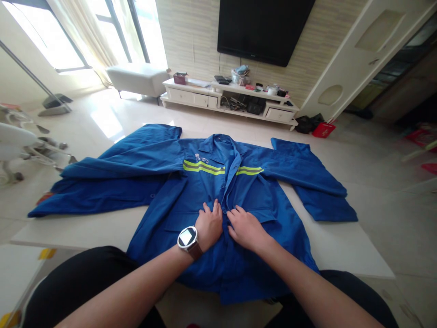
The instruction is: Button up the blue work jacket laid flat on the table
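Observation:
A blue work jacket lies spread front up across a pale low table, its sleeves out to both sides. A yellow-green and grey reflective band crosses the chest. The collar points away from me, and the upper front is parted. At the middle of the front opening, my left hand holds the cloth on the left side, its thumb hidden. Close beside it, my right hand has its bent fingers on the right edge of the opening. A small button shows between the hands. A watch is on my left wrist.
My dark-clothed knees are against the near table side. Beyond stand a white TV cabinet with clutter, a grey bench and a wall-mounted television. A red bag sits on the floor at right.

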### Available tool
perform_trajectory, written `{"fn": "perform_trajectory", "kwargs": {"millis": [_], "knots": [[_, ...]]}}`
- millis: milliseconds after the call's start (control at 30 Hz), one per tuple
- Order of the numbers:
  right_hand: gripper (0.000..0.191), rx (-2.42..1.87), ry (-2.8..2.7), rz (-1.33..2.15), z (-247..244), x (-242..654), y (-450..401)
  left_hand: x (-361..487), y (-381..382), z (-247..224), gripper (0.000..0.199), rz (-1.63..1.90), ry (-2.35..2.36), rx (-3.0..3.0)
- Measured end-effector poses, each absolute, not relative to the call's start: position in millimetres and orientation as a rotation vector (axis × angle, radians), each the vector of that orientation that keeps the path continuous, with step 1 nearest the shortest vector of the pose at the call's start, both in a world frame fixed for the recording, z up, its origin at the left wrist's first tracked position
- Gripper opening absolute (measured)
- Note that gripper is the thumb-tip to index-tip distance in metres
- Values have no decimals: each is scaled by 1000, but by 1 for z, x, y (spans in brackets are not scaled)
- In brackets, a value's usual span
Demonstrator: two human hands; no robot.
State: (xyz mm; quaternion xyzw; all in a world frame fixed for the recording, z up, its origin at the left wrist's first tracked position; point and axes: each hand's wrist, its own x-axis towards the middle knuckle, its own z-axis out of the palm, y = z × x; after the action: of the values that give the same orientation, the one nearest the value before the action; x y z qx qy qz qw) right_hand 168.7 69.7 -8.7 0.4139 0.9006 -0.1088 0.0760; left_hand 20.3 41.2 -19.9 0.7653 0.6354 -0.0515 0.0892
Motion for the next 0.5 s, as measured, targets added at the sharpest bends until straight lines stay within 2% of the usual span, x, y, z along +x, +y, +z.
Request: {"fn": "perform_trajectory", "kwargs": {"millis": [500], "knots": [[36, 1218, 2716, -300, -11, 169, 68, 21, 41, -23, 66, -162, 1900, 2298]]}}
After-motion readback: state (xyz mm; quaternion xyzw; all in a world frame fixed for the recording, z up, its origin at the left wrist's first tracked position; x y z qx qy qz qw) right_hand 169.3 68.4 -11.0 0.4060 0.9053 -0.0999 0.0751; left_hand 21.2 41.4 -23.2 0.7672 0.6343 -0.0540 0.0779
